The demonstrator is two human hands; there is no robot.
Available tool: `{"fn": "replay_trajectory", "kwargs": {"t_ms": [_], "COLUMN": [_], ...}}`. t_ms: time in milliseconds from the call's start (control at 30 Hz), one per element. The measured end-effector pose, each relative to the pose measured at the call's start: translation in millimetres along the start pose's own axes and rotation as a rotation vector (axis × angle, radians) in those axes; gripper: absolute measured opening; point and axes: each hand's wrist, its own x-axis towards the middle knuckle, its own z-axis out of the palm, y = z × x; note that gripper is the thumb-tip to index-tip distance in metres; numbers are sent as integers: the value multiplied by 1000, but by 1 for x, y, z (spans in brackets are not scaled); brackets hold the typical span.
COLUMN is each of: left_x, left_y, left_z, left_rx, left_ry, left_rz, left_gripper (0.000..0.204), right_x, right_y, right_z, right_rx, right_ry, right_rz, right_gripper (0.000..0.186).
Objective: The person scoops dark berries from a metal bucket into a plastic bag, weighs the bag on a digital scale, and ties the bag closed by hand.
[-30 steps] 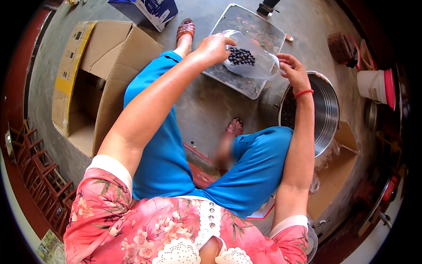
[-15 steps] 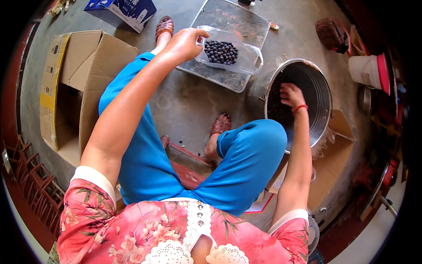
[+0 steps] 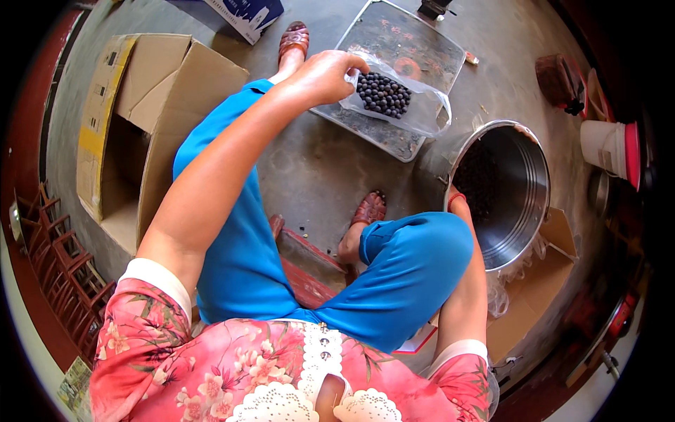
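Note:
My left hand point(image 3: 329, 79) is closed on the edge of a clear plastic bag point(image 3: 426, 121). Inside the bag is a heap of dark, round, berry-like balls point(image 3: 384, 95); the frame does not show exactly what they are. The bag rests on a low, worn rectangular board point(image 3: 422, 49) with a light rim. On the right, a tilted shiny metal bucket point(image 3: 524, 204) holds more dark contents point(image 3: 479, 176) in its shadowed interior. My right hand point(image 3: 453, 190), just past a red wristband, is at the bucket's left rim, its fingers hidden.
An open cardboard box point(image 3: 165, 91) stands left, with a blue carton point(image 3: 242, 15) beyond it. Behind the bucket lies another cardboard box point(image 3: 538, 281) with clear plastic. A white pail point(image 3: 605, 148) and a dark red bundle point(image 3: 559, 81) are at far right. Between my legs is a red wooden piece point(image 3: 306, 281).
My right hand has moved from the dark contents in the bucket toward its near left rim, and its fingers have gone out of sight. My left hand still grips the bag. The whole view has shifted.

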Motion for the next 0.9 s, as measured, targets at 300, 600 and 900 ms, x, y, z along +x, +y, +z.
{"fn": "replay_trajectory", "kwargs": {"t_ms": [300, 600, 900], "left_x": [4, -12, -15], "left_y": [-18, -11, 0], "left_z": [8, -2, -10], "left_rx": [0, 8, -32], "left_ry": [10, 30, -5], "left_rz": [23, -61, -94], "left_gripper": [43, 46, 49], "right_x": [-86, -197, -116], "right_y": [-31, -214, -279], "right_z": [-40, -15, 87], "right_rx": [621, 277, -108], "right_ry": [-214, -352, -143], "right_rz": [-111, -503, -362], "right_gripper": [15, 14, 23]}}
